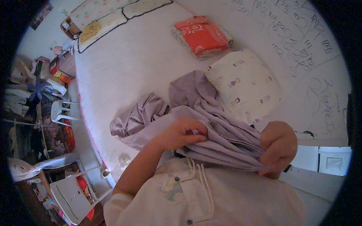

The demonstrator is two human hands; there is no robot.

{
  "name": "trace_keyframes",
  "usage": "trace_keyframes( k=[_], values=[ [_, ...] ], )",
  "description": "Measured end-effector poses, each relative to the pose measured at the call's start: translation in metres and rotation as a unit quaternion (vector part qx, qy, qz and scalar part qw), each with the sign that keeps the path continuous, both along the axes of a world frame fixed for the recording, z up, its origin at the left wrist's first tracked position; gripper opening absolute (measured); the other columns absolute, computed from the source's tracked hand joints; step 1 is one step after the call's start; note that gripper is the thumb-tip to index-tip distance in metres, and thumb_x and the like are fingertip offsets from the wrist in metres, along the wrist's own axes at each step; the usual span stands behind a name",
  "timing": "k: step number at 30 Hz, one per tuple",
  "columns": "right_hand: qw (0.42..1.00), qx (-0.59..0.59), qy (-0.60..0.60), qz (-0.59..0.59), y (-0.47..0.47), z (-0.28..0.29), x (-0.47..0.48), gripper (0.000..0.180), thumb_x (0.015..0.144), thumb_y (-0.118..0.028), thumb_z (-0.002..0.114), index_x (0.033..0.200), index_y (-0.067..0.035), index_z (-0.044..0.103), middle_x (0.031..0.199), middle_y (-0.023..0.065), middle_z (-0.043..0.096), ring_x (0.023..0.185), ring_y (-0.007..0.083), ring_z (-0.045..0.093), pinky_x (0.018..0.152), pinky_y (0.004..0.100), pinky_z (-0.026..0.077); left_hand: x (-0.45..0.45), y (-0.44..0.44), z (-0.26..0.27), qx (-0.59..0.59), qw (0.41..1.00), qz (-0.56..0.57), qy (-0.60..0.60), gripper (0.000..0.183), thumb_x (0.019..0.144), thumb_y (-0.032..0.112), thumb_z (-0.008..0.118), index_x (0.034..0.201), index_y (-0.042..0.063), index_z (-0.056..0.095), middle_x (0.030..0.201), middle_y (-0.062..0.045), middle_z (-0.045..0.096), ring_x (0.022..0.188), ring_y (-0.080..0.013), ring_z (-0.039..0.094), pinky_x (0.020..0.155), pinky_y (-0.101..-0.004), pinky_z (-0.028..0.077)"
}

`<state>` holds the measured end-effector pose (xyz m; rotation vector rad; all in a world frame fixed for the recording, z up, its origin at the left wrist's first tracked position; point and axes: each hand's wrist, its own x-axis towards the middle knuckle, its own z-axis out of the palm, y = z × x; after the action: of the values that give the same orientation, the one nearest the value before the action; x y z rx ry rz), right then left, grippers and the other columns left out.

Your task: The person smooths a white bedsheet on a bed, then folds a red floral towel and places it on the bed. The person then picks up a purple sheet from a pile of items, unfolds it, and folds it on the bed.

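Observation:
A mauve cloth garment or cover (pixel 226 141) is stretched between my two hands, close to my chest. My left hand (pixel 186 133) grips its near edge, thumb and fingers pinched together, with a small pale thing showing between the fingers. At the other end my right hand (pixel 277 147) is closed around the gathered cloth. The rest of the fabric lies in folds on the white bed cover (pixel 124 70), with a shinier bunched part (pixel 141 114) off to the left. Just beyond the cloth is a cream pillow (pixel 243 84) with small printed figures.
Folded red cloth (pixel 203 35) lies on the bed near a wall with scribbles (pixel 297 36). Pale pads with dark edging (pixel 104 28) are at the far end. Beside the bed stand a white plastic chair (pixel 63 111) and a white board or stool (pixel 70 197).

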<state>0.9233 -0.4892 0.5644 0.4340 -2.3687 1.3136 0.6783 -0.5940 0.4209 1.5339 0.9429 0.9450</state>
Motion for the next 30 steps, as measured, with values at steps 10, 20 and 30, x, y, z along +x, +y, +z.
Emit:
trace_keyframes(
  k=[10,20,30],
  values=[
    [0.996,0.018,-0.04,-0.072,-0.004,0.012,-0.001,0.011,0.076,-0.021,0.067,0.078,-0.01,0.066,0.068,0.0051,0.057,0.044,0.0198,0.049,0.034,0.0318,0.033,-0.022,-0.036,0.057,0.021,0.987,-0.156,0.023,0.02,0.08,0.02,0.066,0.093,0.005,0.064,0.078,-0.01,0.063,0.069,-0.0247,0.061,0.061,-0.0318,0.046],
    [0.981,0.009,-0.112,-0.155,-0.016,0.017,-0.023,0.014,0.073,-0.021,0.072,0.076,-0.01,0.064,0.063,0.0048,0.057,0.05,0.0217,0.054,0.042,0.0318,0.038,-0.024,-0.045,0.091,0.022,0.971,-0.23,-0.058,0.018,0.083,0.02,0.065,0.09,0.004,0.064,0.08,-0.011,0.06,0.07,-0.0231,0.058,0.059,-0.0309,0.044],
    [0.964,-0.006,-0.086,-0.25,-0.022,0.021,-0.019,0.015,0.07,-0.018,0.072,0.073,-0.008,0.062,0.062,0.0041,0.058,0.051,0.02,0.055,0.045,0.0297,0.04,-0.043,-0.056,0.091,-0.092,0.99,-0.04,-0.099,0.019,0.076,0.005,0.068,0.07,0.005,0.049,0.082,-0.004,0.058,0.066,-0.0061,0.049,0.054,-0.0218,0.037]
  ],
)
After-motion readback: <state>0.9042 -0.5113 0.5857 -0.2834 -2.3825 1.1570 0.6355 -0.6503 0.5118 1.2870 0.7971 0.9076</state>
